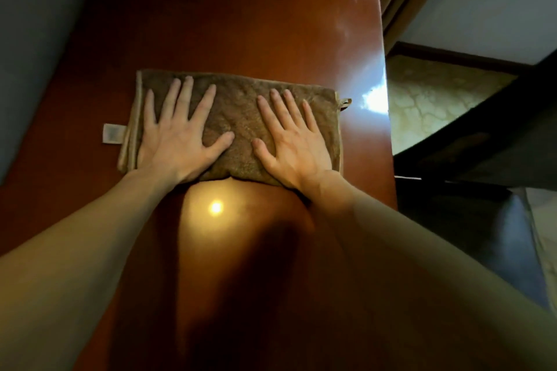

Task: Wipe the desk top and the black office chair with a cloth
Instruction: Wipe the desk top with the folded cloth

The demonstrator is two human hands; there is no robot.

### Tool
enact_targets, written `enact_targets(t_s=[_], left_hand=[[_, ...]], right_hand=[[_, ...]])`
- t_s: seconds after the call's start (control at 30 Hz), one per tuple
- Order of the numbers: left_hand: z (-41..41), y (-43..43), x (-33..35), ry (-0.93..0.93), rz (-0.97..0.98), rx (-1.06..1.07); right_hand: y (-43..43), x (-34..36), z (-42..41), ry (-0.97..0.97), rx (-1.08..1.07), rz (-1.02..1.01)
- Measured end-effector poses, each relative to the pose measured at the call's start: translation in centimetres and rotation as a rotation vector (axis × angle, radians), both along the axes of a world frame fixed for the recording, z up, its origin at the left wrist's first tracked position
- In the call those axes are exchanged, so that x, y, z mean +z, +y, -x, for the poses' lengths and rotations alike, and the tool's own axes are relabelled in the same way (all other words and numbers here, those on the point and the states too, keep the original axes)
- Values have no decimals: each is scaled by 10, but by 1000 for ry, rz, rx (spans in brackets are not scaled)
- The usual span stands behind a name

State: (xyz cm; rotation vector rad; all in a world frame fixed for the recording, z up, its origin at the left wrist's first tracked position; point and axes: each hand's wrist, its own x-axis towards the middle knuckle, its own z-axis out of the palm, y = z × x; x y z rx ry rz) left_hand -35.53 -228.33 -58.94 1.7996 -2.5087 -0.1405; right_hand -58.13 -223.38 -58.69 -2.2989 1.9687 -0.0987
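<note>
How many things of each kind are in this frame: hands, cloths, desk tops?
Hands: 2, the left hand and the right hand, both flat on the cloth
Cloths: 1, the folded brown cloth
Desk tops: 1, the reddish-brown desk top
Total: 4

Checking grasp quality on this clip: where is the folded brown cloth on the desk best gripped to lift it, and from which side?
Probably the near long edge of the cloth, from the person's side: it lies flat and folded, and that edge looks thick and rounded, easy to pinch. The left hand and right hand only press flat on top.
</note>
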Motion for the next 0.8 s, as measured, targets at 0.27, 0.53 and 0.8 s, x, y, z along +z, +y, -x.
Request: enact_targets(t_s=[0.27, 0.53, 0.8], left_hand=[[5, 97, -1, -24, -26, -49], [41, 158, 0, -46, -17, -111], [68, 175, 0, -31, -32, -189]], right_hand=[[106, -6, 8, -88, -51, 9], [177, -8, 41, -73, -117, 31], [201, -5, 68, -91, -146, 8]])
